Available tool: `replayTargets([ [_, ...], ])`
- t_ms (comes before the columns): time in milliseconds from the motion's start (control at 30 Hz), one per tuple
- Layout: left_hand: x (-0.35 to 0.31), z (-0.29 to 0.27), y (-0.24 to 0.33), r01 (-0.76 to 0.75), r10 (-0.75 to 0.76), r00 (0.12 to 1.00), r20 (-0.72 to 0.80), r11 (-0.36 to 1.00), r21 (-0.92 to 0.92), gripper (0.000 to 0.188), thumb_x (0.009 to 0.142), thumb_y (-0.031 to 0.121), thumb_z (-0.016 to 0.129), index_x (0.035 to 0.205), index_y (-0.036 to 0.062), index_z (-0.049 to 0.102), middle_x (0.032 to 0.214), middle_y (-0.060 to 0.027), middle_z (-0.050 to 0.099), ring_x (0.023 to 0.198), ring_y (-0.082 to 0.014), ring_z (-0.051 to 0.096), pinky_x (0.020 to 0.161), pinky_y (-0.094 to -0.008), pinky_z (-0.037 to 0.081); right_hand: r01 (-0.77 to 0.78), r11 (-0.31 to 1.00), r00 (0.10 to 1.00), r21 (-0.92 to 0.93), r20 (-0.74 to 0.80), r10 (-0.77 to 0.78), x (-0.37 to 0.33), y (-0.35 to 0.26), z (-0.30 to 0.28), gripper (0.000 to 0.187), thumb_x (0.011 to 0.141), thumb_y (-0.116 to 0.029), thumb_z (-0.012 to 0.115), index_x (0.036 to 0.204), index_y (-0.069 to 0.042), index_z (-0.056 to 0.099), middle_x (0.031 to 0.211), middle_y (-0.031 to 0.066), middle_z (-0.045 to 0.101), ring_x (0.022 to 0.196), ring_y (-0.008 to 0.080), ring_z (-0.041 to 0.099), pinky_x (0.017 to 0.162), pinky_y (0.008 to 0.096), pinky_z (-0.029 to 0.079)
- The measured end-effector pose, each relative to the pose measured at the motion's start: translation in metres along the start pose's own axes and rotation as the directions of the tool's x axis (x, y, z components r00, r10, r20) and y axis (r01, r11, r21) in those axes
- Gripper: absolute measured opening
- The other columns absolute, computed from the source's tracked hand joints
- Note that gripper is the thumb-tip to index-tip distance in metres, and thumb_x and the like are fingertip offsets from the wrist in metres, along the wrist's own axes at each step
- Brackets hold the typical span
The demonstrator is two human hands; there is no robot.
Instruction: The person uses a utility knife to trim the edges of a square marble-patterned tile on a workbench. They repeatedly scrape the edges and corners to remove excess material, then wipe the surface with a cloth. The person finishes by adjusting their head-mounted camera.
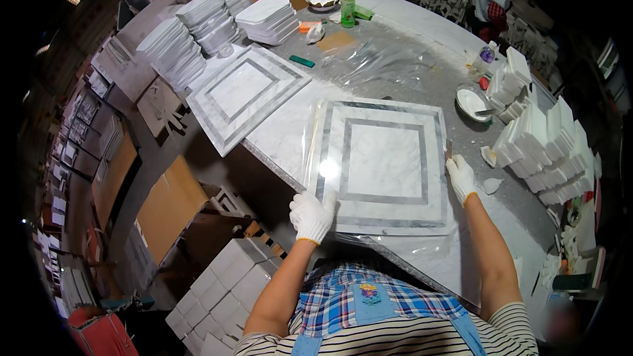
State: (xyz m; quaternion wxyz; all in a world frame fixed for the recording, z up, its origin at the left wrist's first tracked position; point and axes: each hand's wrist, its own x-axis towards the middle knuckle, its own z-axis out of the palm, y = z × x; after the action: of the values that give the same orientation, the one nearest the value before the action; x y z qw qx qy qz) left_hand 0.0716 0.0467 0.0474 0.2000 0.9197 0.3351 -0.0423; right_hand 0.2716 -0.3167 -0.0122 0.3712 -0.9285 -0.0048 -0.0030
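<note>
A square marble panel with grey inlaid bands lies on the worktable in front of me, a clear plastic film around it and past its edges. My left hand, in a white knitted glove, is closed at the panel's near left edge, thumb side on the filmed surface. On the panel's right edge sits my right hand, also gloved, with curled fingers. A thin brown piece shows just beyond those fingers; whether they hold it is unclear. A second banded panel lies farther left, overhanging the table edge.
Tile stacks stand at the far left, and more white stacks at the right. A bowl of white paste holds a spatula. Loose clear film, a green bottle and a green block lie beyond the panel. Another person is at far right.
</note>
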Motion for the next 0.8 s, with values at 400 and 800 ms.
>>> replayTargets([
  [400, -0.023, 0.013, -0.006, 0.001, 0.001, 0.999, 0.045, 0.999, -0.047, 0.089, 0.086, 0.072, 0.053, 0.105, -0.0145, 0.06, 0.106, -0.0314, 0.06, 0.104, -0.0433, 0.061, 0.087, -0.0497, 0.052, -0.015, 1.0, 1.0, -0.025, 0.011, 0.015, 0.022, 0.003, 0.003, 0.035, 0.096, -0.037, 0.054, 0.106, -0.005, 0.065, 0.095, 0.0188, 0.07, 0.091, 0.0349, 0.067, 0.081, 0.0429, 0.049],
  [800, -0.028, 0.01, -0.012, -0.039, 0.042, 0.998, 0.042, 0.997, -0.063, 0.084, 0.087, 0.071, 0.05, 0.104, -0.0098, 0.065, 0.106, -0.0305, 0.063, 0.098, -0.0422, 0.065, 0.083, -0.048, 0.053, -0.007, 0.999, 1.0, 0.05, -0.029, 0.008, 0.029, 0.014, 0.01, 0.034, 0.097, -0.035, 0.054, 0.103, -0.003, 0.065, 0.086, 0.0186, 0.068, 0.082, 0.0307, 0.066, 0.076, 0.0405, 0.049],
])
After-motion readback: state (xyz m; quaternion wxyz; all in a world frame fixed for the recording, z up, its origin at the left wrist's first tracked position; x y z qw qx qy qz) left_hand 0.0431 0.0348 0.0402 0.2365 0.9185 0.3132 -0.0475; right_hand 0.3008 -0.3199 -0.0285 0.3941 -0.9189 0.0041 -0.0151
